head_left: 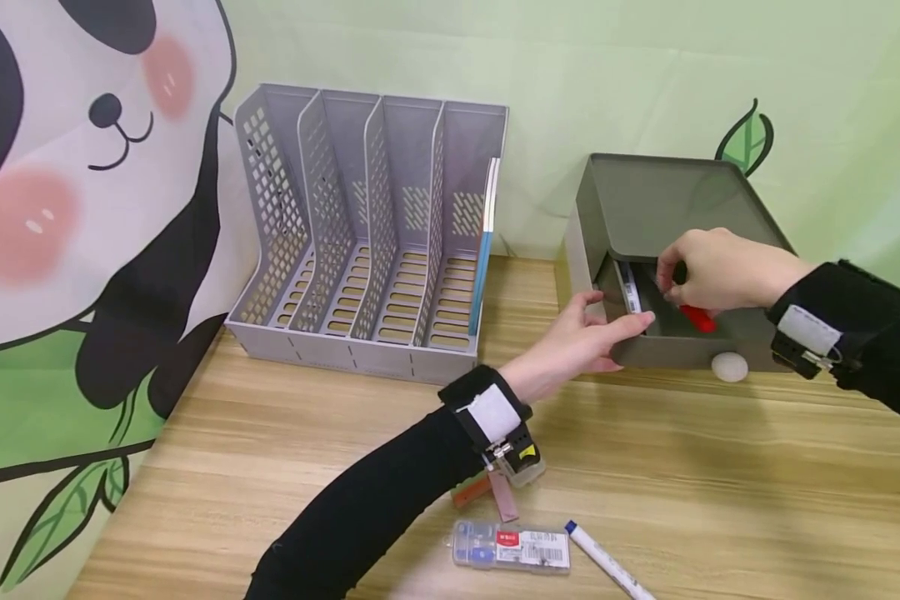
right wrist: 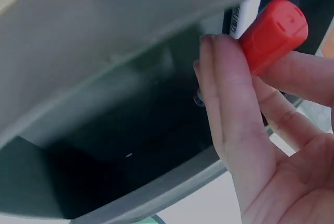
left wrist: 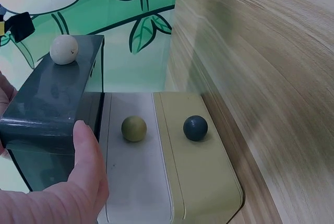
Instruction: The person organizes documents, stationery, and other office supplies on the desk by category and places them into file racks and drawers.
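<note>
In the head view my right hand (head_left: 720, 268) is over the open top drawer (head_left: 671, 352) of a small desktop drawer unit (head_left: 678, 200), holding a red-capped marker (head_left: 697, 318). The right wrist view shows the red cap (right wrist: 276, 28) between my fingers and thumb; most of the body is hidden. A white marker (head_left: 631, 287) with printing lies along the drawer's left side. My left hand (head_left: 573, 337) grips the drawer's front left corner, thumb over the edge. In the left wrist view, a round white knob (left wrist: 64, 49) sits on the drawer front.
Two lower drawers, one white (left wrist: 138, 182) and one yellowish (left wrist: 203, 182), are closed. Left of the unit stands a grey file rack (head_left: 352, 350) with thin books (head_left: 482, 267). Near the front lie a clear plastic case (head_left: 510, 547), a blue-capped marker (head_left: 607, 560) and small pink strips (head_left: 503, 497).
</note>
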A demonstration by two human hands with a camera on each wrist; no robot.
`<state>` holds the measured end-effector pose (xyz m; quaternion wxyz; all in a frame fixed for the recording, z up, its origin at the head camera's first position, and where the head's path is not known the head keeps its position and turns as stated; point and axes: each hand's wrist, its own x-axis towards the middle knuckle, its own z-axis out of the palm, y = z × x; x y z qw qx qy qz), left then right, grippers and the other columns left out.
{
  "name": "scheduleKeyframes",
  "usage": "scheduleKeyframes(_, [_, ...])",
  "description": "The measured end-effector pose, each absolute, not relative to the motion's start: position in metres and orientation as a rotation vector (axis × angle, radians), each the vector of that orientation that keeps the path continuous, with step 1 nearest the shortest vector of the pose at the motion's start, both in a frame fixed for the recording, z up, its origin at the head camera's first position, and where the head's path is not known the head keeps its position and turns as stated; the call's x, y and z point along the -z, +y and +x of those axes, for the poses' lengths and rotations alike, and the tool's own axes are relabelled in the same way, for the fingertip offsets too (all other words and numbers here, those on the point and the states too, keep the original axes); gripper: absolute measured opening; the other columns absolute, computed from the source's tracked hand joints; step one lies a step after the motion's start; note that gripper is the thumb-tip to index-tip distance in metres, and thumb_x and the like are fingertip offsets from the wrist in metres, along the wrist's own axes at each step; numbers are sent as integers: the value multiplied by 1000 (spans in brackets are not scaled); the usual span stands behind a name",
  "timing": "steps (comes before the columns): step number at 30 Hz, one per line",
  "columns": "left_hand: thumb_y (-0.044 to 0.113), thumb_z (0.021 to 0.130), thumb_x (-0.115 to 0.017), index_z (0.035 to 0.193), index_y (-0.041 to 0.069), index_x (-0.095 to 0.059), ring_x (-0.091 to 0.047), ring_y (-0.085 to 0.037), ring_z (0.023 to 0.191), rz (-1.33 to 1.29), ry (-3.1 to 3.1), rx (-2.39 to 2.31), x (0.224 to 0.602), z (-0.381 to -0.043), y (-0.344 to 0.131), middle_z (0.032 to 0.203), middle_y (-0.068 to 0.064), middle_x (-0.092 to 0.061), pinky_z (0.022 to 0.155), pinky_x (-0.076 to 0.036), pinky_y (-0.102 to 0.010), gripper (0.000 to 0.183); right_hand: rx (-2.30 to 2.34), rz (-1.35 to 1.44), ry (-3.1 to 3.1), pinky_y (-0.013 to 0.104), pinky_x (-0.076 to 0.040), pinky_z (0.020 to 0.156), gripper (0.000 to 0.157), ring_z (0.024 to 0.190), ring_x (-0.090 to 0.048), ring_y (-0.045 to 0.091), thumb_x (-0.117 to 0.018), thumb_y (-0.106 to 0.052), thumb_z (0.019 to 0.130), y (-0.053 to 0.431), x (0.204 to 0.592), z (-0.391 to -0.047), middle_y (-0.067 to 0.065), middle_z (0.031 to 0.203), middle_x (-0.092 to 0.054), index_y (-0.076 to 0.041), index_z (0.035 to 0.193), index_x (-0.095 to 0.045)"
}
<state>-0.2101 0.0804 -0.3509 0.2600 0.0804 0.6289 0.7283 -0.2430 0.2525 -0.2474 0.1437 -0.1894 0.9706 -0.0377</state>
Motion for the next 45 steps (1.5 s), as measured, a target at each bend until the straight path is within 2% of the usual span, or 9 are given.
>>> scheduleKeyframes(5, [33,88,-65,147,11,-21,-58,-16,94,225,1697,-1971,350,-210,80,116,-6,-51,81,-55,-33,77,119,-545,2809,34,-38,56,7,67,-50,21,-62,-8,84,248,254,-243,5,75,-56,-11,87,-68])
scheduleKeyframes(10, [32,88,-65,147,10,-21,-57,-15,93,237,1681,-1976,350,-211,81,113,-5,-51,80,-55,-33,77,147,-566,2802,33,-35,57,9,66,-48,20,-60,-6,80,249,259,-243,3,72,-53,-12,83,-65])
scheduleKeyframes(14, [32,89,-64,148,10,-20,-57,-15,95,245,1674,-1974,350,-211,81,117,-6,-50,79,-55,-31,77,154,-591,2803,34,-38,61,14,68,-49,19,-58,-3,76,250,263,-243,1,71,-54,-12,85,-64])
scheduleKeyframes(26, [33,89,-64,148,10,-20,-56,-18,100,250,1687,-1968,349,-210,80,127,-10,-47,78,-55,-28,77,145,-519,2777,33,-35,58,5,64,-47,19,-64,-10,76,253,268,-243,1,68,-51,-10,77,-59])
scheduleKeyframes(36, [33,89,-63,148,11,-21,-57,-18,98,243,1685,-1971,351,-211,79,125,-9,-48,78,-55,-29,76,367,-533,2726,33,-40,61,10,68,-50,18,-67,-5,76,250,271,-242,4,74,-56,-6,82,-59])
scheduleKeyframes(45, [32,90,-63,147,11,-22,-56,-18,98,230,1676,-1977,352,-211,79,125,-9,-48,79,-55,-29,74,415,-547,2633,30,-36,57,9,65,-47,17,-67,-6,78,249,271,-242,3,70,-51,-4,81,-59])
